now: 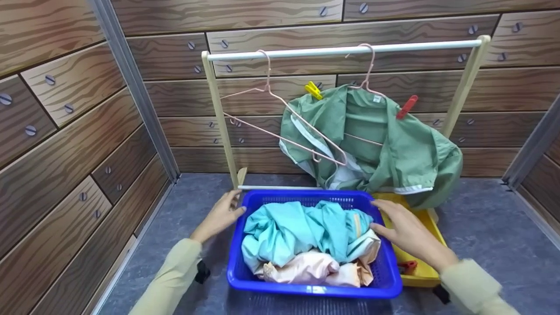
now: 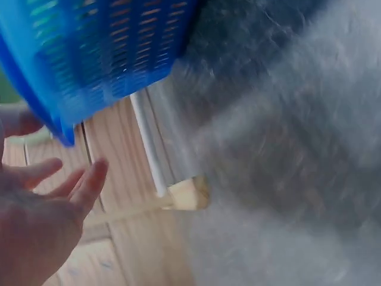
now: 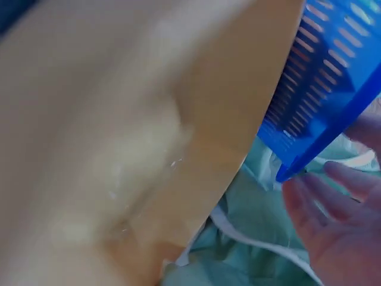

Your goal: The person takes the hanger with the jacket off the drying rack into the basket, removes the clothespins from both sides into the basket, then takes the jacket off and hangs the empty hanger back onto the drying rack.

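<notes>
A blue plastic basket [image 1: 313, 289] holds a bunched turquoise garment [image 1: 284, 227] and pale pink cloth [image 1: 302, 267]. My left hand [image 1: 222, 215] is at the basket's left rim, thumb close to the edge; in the left wrist view its fingers [image 2: 89, 185] are spread and apart from the basket wall. On the other side, my right hand [image 1: 404, 229] reaches over the right rim near the far corner, its thumb above the clothes. The right wrist view has its fingertips [image 3: 292, 190] right at the rim's corner, the fingers loosely extended.
Behind the basket stands a clothes rack [image 1: 306, 53] bearing a bare pink hanger [image 1: 306, 122] and a green jacket [image 1: 407, 153] with a yellow clothespin [image 1: 313, 90] and a red clothespin [image 1: 407, 106]. A yellow bin [image 1: 420, 282], with a red clothespin in it, sits right of the basket.
</notes>
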A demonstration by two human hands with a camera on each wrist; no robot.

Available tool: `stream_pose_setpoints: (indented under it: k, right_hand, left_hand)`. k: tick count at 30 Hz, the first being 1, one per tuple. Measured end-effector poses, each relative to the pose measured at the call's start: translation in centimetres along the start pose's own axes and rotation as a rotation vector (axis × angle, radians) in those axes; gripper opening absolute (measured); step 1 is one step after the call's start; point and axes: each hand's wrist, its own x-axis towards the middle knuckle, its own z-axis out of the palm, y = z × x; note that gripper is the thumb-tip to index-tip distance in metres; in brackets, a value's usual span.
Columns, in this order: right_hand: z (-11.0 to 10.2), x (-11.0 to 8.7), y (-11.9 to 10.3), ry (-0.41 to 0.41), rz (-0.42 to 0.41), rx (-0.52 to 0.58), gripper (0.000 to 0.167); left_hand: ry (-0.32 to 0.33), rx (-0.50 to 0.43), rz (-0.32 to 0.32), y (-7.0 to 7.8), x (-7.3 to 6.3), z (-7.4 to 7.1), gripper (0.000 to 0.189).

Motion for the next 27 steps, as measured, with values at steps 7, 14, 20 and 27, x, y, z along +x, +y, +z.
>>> stream_pose_setpoints:
  k: [7,14,20,27]
  right_hand:
    - [1.3,-1.9,-0.4,0.034,0.195,0.134,0.053]
    - [2.2,-0.4,-0.1,0.106,0.229,0.142,0.048]
    - [2.7,0.7,0.1,0.129,0.215,0.181,0.048]
    - [3.2,0.5,0.3,0.169,0.214,0.187,0.045]
  left_hand:
    - [-0.179,-0.483,-0.228,-0.6,-2.3,0.3,0.064]
    - [-0.100,-0.551,-0.219,-1.0,-0.7,0.7,0.060]
    - [-0.075,-0.620,-0.228,-1.6,0.3,0.9,0.058]
    - [-0.033,-0.674,-0.225,-1.9,0.0,1.3,0.057]
